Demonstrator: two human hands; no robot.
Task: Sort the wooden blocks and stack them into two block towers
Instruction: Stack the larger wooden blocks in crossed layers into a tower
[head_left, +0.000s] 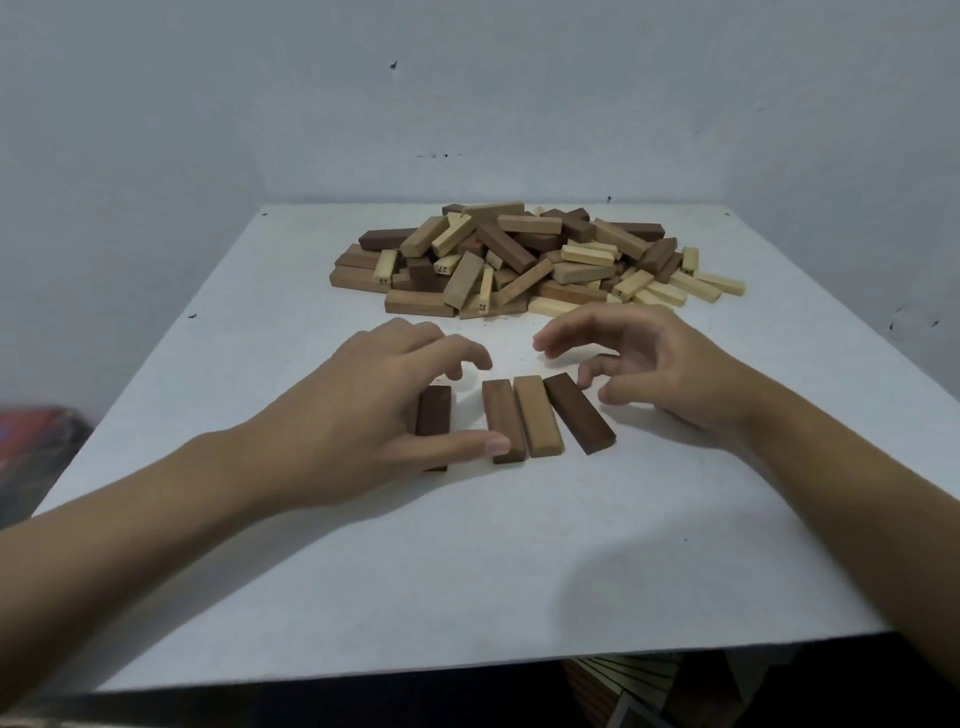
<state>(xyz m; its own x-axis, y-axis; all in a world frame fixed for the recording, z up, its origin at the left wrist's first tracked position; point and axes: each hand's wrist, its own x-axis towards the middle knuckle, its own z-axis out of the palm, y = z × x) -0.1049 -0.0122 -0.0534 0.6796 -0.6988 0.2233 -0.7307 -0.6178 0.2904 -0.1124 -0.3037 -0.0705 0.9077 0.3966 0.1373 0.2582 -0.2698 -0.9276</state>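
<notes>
Near the pile (519, 260), left hand (363, 410) and right hand (660, 374) hover spread around flat blocks (537, 415).

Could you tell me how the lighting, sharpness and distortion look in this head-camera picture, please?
Head view: dim, even, bluish light with no glare; a soft shadow lies on the near table; the pile is sharp enough to read some numbers; the far-left edge is smeared; the wide lens stretches the near corners.

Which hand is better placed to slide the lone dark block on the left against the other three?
Left, likely. The left hand is over the lone dark block, thumb by the row of three blocks; the right hand hovers beyond that row, which lies between it and the block.
</notes>
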